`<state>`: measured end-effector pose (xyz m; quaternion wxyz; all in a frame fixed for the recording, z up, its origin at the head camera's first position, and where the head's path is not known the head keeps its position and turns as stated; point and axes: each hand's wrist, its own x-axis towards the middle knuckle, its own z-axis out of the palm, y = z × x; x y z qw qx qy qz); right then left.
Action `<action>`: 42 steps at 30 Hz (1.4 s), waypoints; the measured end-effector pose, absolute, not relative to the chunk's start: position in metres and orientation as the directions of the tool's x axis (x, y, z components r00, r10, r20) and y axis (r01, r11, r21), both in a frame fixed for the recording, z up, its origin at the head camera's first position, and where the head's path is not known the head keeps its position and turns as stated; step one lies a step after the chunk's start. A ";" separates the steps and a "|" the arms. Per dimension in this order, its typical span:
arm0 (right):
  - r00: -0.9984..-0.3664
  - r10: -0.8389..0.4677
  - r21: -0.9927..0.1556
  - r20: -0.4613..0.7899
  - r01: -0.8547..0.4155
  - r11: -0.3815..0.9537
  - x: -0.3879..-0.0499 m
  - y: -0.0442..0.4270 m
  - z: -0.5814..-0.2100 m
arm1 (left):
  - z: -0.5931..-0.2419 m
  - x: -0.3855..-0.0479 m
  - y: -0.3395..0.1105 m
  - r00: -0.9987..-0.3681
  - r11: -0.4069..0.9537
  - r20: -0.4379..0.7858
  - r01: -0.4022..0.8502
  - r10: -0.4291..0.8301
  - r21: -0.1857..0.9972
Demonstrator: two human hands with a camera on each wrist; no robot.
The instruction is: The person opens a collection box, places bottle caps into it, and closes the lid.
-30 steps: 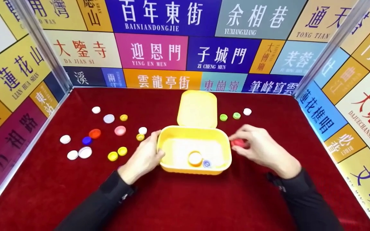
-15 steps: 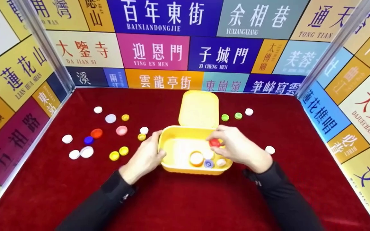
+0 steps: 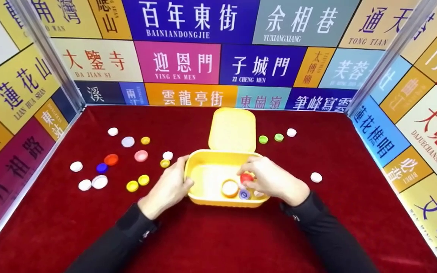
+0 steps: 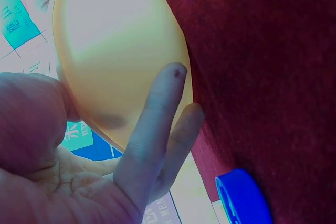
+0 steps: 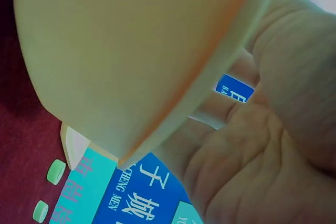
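Note:
A yellow plastic box [image 3: 208,170] stands on the red cloth, its lid [image 3: 233,129] folded back behind it. My left hand [image 3: 166,191] grips the box's left wall, thumb over the rim and fingers outside, as the left wrist view also shows. Inside the right half of the box, my right hand [image 3: 275,182] pinches a red bottle cap [image 3: 246,178]. Below that lie an orange-rimmed cap [image 3: 230,188], a purple cap [image 3: 244,194] and a pale cap [image 3: 258,193] partly hidden by the hand. In the right wrist view the box wall [image 5: 131,51] hides the fingertips.
Loose caps lie left of the box, among them a blue cap [image 3: 101,167], a red-orange cap [image 3: 111,159] and a pink cap [image 3: 141,156]. On the right are two green caps [image 3: 279,137] and a white cap [image 3: 316,177]. Printed panels [image 3: 180,62] wall the table.
My right hand has carried the red cap from beside the box's right wall over the rim and down inside. A pale cap now shows near the purple one. The left hand keeps its hold.

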<state>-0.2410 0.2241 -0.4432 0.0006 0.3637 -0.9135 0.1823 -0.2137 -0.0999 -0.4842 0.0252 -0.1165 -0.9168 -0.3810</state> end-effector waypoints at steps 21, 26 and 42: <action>-0.742 -0.639 -0.326 0.202 -0.666 0.671 -0.238 0.238 -0.426 | -0.485 -0.213 -0.102 -0.973 0.676 0.125 0.225 0.194 0.701; -0.749 -0.625 -0.319 0.219 -0.660 0.680 -0.237 0.243 -0.422 | -0.488 -0.213 -0.103 -0.971 0.681 0.134 0.234 0.197 0.694; -0.835 -0.472 -0.393 0.284 -0.550 0.737 -0.250 0.298 -0.408 | -0.486 -0.214 -0.101 -0.965 0.683 0.157 0.259 0.208 0.683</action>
